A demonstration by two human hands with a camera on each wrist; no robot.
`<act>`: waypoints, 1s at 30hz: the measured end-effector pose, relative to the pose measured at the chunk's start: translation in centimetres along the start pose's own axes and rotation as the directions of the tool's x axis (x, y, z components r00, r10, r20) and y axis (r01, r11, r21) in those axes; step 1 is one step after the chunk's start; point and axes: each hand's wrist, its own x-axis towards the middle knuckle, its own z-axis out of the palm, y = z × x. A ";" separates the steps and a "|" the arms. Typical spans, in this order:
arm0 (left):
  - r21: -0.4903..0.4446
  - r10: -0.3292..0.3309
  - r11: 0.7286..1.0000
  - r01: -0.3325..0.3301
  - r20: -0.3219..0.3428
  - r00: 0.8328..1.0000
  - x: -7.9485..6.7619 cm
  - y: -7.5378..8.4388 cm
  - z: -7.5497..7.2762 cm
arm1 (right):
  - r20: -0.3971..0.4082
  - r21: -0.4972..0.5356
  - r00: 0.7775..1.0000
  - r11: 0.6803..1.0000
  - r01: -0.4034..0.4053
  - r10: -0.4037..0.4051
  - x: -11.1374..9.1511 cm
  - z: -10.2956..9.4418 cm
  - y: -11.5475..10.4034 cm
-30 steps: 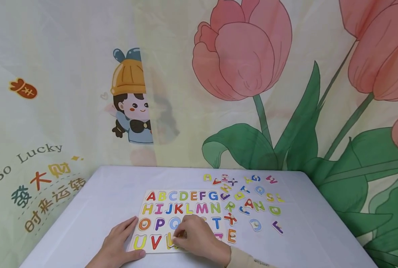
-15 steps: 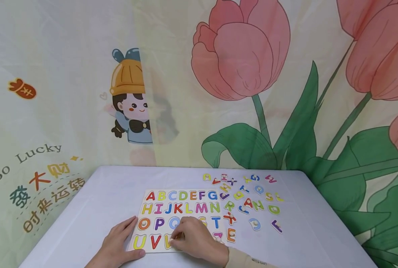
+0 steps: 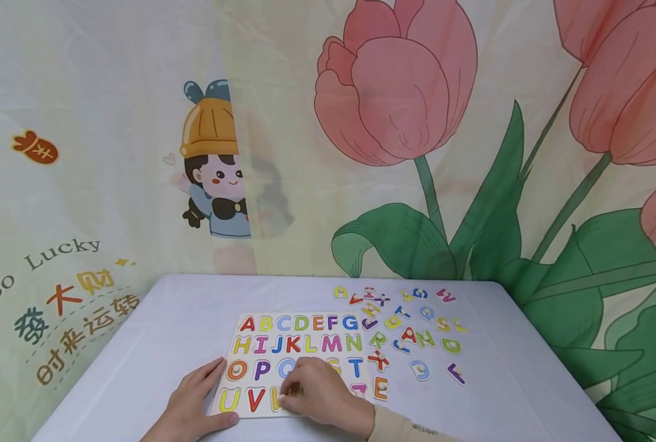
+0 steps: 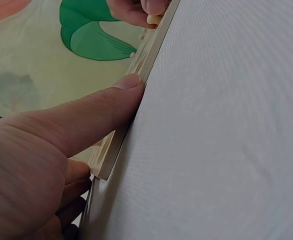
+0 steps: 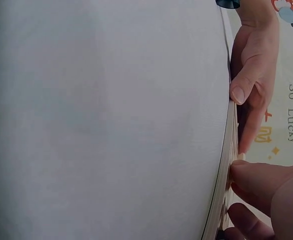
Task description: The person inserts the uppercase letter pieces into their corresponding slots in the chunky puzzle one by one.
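Observation:
A white wooden alphabet puzzle board (image 3: 275, 412) lies on the table, with coloured letters in rows. My left hand (image 3: 192, 399) steadies its near left corner, the thumb (image 4: 119, 95) laid on the front edge and the straight fingers along the left side. Over the bottom row, at the yellow W, my right hand (image 3: 324, 393) pinches a letter puzzle piece by its small wooden knob (image 4: 154, 19); the hand hides most of that piece. An orange O piece (image 3: 236, 370) with a knob sits in its place on the board.
Several loose knobbed letter pieces lie right of the board and behind it, among them an orange E (image 3: 381, 388), a red A (image 3: 409, 335) and a purple F (image 3: 457, 373). A printed curtain (image 3: 294, 123) hangs behind the white table (image 3: 504, 393).
My right hand has shifted slightly left at the W and keeps its pinch. The left hand stays at the board's corner. The head view has moved a little.

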 end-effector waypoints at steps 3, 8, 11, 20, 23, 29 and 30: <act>0.002 0.001 1.000 -0.001 0.001 1.000 0.0 0.0 0.0 | 0.011 0.006 1.000 1.000 0.004 -0.004 0.1 0.0 0.1; -0.007 -0.013 1.000 0.013 0.011 1.000 0.1 0.0 -0.1 | 0.038 0.023 0.999 0.999 0.037 -0.038 0.2 -0.3 0.2; -0.011 -0.012 1.000 0.012 0.019 1.000 0.0 -0.1 -0.1 | 0.076 0.085 0.997 0.996 0.019 -0.026 0.1 -1.0 0.2; -0.032 0.000 0.999 0.000 0.009 1.000 -0.1 -0.2 0.0 | 0.069 0.124 0.997 0.992 0.009 -0.018 1.5 -5.8 3.8; -0.031 -0.002 1.000 0.003 0.003 1.000 -0.1 -0.1 0.0 | 0.037 0.115 0.999 0.993 0.020 -0.024 2.3 -7.7 6.1; -0.036 0.005 0.999 -0.005 0.002 1.000 -0.1 0.0 0.0 | -0.011 0.043 1.000 0.999 0.022 -0.022 3.8 -11.1 10.2; -0.035 0.009 0.999 -0.009 0.003 1.000 -0.1 0.0 0.0 | -0.020 0.032 1.000 0.999 0.020 -0.019 4.2 -11.4 10.9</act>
